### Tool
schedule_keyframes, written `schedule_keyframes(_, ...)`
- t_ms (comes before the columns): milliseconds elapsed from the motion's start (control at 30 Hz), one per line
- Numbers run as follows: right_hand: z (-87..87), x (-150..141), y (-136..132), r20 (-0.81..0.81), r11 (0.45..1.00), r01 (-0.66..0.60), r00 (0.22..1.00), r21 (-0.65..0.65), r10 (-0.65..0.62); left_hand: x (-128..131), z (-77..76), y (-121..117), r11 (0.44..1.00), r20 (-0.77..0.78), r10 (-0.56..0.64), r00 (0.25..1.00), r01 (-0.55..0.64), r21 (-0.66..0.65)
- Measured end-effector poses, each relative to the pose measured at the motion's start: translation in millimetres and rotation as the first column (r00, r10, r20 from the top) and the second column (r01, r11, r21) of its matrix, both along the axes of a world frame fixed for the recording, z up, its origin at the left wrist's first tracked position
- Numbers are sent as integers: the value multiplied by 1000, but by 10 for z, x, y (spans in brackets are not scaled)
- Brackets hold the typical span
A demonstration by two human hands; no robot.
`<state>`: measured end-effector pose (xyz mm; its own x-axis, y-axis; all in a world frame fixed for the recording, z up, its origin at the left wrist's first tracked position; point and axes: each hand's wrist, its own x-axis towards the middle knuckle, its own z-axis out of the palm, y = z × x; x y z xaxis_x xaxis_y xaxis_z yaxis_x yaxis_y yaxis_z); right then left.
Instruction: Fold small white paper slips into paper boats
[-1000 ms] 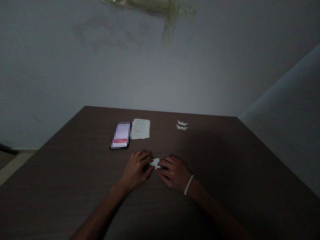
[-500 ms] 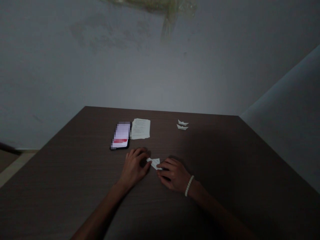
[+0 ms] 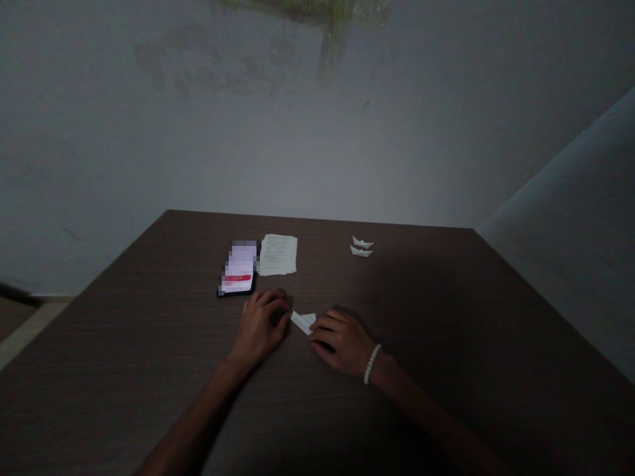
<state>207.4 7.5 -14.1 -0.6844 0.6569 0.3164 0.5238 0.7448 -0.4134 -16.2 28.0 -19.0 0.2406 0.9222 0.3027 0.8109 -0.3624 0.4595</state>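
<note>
A small folded white paper piece (image 3: 303,321) lies on the dark wooden table (image 3: 446,344) between my two hands. My left hand (image 3: 260,325) rests on the table with curled fingers, its fingertips pinching the paper's left end. My right hand (image 3: 341,342), with a white bead bracelet at the wrist, has its fingers bent and pressed on the paper's right end.
A phone (image 3: 238,269) with a lit screen lies beyond my left hand, beside a stack of white paper sheets (image 3: 278,254). Two small folded paper boats (image 3: 362,246) sit further right. A grey wall rises behind the table's far edge.
Both hands have shifted slightly left and away from each other, and the folded paper now lies flatter and more stretched out between them.
</note>
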Motion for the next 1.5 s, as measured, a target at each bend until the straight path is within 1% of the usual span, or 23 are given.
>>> schedule_keyframes(167, 137, -120, 47, 137, 999, 40, 990, -10, -38, -4, -31, 19, 1000, 18, 15, 1000, -16, 5)
schedule_keyframes(267, 193, -185, 72, 212, 999, 40, 977, 0, -39, -11, -43, 19, 1000, 25, 11, 1000, -11, 9)
schedule_keyframes(433, 252, -249, 99, 280, 999, 42, 959, 12, -44, -12, -48, 9, 1000, 27, 14, 1000, -14, 11)
schedule_keyframes(533, 264, -245, 102, 290, 999, 37, 956, 16, -40, -1, -40, 6, 1000, 21, 25, 999, -25, 13)
schedule_keyframes(700, 233, -128, 57, 274, 1000, 1, 962, 12, -4, 6, -21, 2, 1000, 22, 25, 999, -25, 8)
schedule_keyframes(867, 184, 61, -70, 264, 1000, -6, 964, 6, 4, 2, -10, 6, 999, 8, 31, 999, -31, -10)
schedule_keyframes(1000, 166, 177, -173, 260, 1000, -21, 965, 18, 15, 4, -25, 10, 1000, 4, 31, 1000, -31, 6)
schedule_keyframes(1167, 134, 255, -241, 218, 999, -21, 976, 28, 15, -6, -50, 11, 999, -24, 46, 999, -46, 9)
schedule_keyframes(1267, 109, 248, -252, 134, 999, 44, 990, 7, -44, -1, -30, -9, 999, -47, 31, 998, -30, 32)
schedule_keyframes(1333, 105, 206, -241, 55, 990, 141, 989, -22, -140, 12, -4, -30, 999, -75, -3, 997, 6, 43)
schedule_keyframes(1433, 125, 101, -191, 9, 950, 305, 952, -74, -305, 32, 22, -56, 996, -120, -61, 991, 67, 51)
schedule_keyframes(1500, 144, 27, -145, 12, 929, 358, 933, -89, -358, 36, 21, -64, 994, -137, -80, 987, 89, 59)
